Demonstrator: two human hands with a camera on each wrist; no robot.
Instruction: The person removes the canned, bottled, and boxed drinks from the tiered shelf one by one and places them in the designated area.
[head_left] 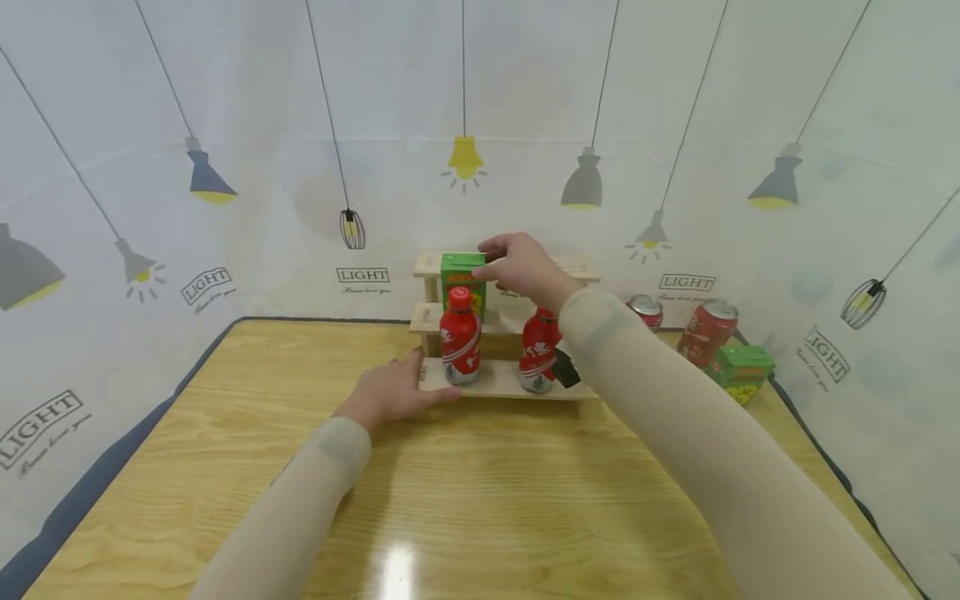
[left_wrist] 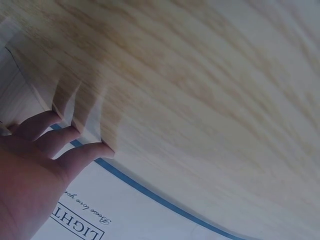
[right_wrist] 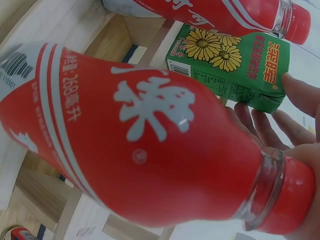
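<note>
Right grip (head_left: 522, 265) — pinch on green carton (head_left: 454, 273)

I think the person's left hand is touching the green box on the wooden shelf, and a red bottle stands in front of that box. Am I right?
Not quite: it's the right hand touching the green box on the wooden shelf, as the head view shows. The left hand is at the shelf's bottom step. A red bottle does stand in front of that box.
</note>
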